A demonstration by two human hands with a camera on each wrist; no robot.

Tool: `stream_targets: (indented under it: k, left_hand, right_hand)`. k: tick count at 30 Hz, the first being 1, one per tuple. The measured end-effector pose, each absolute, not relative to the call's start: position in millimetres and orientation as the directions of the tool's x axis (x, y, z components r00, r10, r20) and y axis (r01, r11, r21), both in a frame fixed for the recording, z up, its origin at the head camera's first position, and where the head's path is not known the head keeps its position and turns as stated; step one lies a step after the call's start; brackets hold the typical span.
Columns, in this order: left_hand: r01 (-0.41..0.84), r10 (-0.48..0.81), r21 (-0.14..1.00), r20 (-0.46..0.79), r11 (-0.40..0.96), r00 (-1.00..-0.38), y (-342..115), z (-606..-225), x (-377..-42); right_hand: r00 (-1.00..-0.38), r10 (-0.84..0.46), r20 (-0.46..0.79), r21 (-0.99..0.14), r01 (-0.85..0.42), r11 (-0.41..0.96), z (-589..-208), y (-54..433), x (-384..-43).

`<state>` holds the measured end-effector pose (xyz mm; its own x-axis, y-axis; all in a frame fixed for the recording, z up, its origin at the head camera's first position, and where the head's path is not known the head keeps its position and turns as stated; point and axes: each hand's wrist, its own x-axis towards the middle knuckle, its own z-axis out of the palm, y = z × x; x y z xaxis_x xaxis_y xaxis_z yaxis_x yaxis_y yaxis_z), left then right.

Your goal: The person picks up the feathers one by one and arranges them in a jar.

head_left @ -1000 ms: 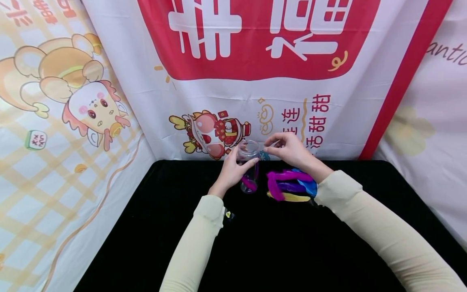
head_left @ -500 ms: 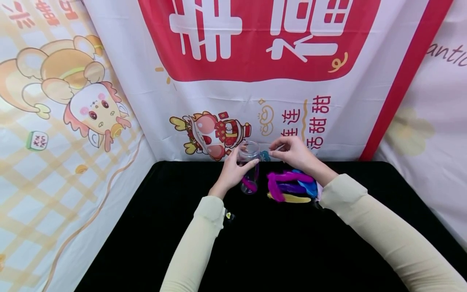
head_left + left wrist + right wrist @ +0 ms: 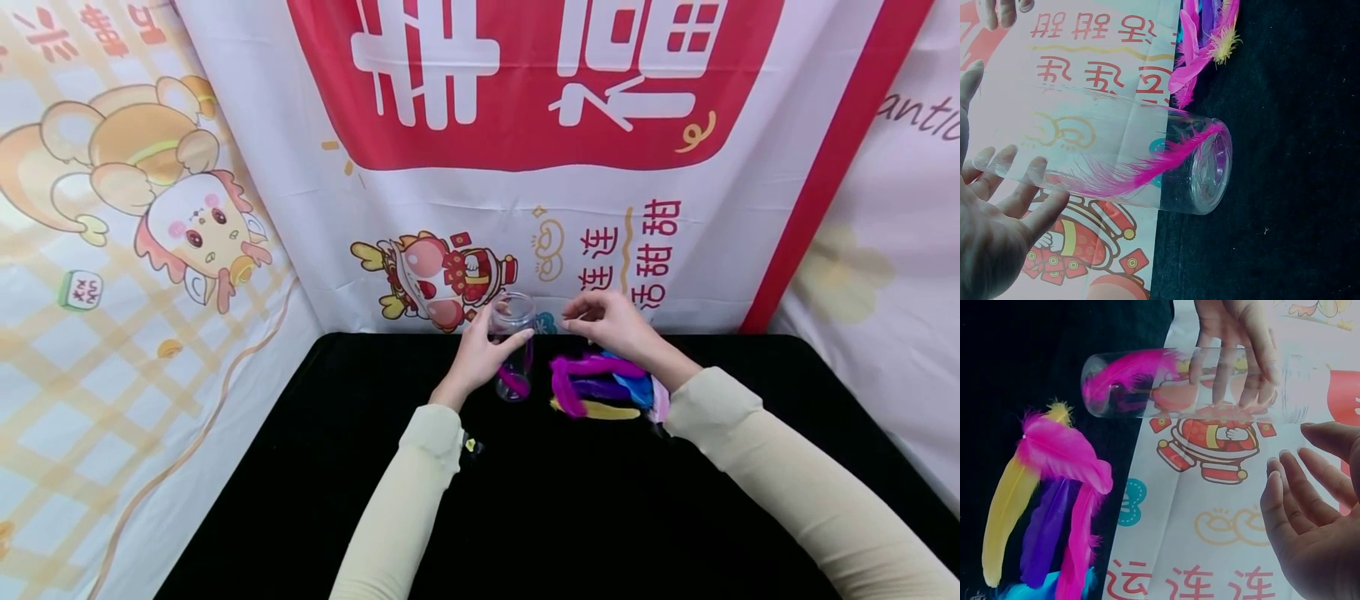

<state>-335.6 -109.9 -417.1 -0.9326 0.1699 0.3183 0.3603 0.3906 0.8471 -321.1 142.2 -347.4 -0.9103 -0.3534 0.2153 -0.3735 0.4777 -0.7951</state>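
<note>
My left hand (image 3: 477, 354) grips a clear plastic jar (image 3: 517, 367) round its upper part, thumb on the near side, fingers behind. The jar stands upright near the back of the black table, its mouth uncovered. Inside, one magenta feather (image 3: 1169, 159) leans from the base up along the wall. To the right of the jar's mouth is my right hand (image 3: 611, 323), with nothing between its loosely bent fingers (image 3: 1291, 500) and the thumb. Below that hand lies a pile of feathers: a yellow feather (image 3: 1007, 519), a purple feather (image 3: 1047, 531), magenta feathers (image 3: 1063, 447) and a blue feather (image 3: 1047, 587).
A black cloth covers the table (image 3: 570, 500). Right behind the jar hangs a white and red printed curtain (image 3: 540, 183), and another printed curtain (image 3: 135, 333) closes off the left side. A small dark item with a yellow mark (image 3: 471, 445) is beside the left cuff.
My right hand has drawn back to the right and slightly down from the jar's mouth. More of the feather pile, including a pale pink one, shows beside its sleeve. The left hand and jar stay put.
</note>
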Motion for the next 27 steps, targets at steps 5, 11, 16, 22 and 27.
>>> stream_targets:
  k: [5, 11, 16, 22, 27]
  left_hand:
    - [0.356, 0.166, 0.848, 0.316, 0.392, -0.934, -110, -418, -335]
    - [0.349, 0.16, 0.848, 0.31, 0.4, -0.937, -109, -417, -334]
    - [0.346, 0.162, 0.85, 0.307, 0.396, -0.938, -109, -416, -333]
    - [0.347, 0.158, 0.849, 0.309, 0.4, -0.938, -109, -415, -333]
    - [0.349, 0.156, 0.845, 0.313, 0.404, -0.937, -109, -415, -334]
  right_hand:
    - [-0.907, -0.362, 0.217, -0.792, -0.38, 0.478, -353, 145, -320]
    - [-0.914, -0.361, 0.185, -0.799, -0.354, 0.487, -360, 148, -320]
    - [-0.92, -0.351, 0.175, -0.792, -0.343, 0.504, -367, 149, -320]
    - [-0.919, -0.346, 0.188, -0.775, -0.355, 0.522, -376, 151, -322]
    - [-0.91, -0.358, 0.206, -0.749, -0.383, 0.541, -382, 153, -325]
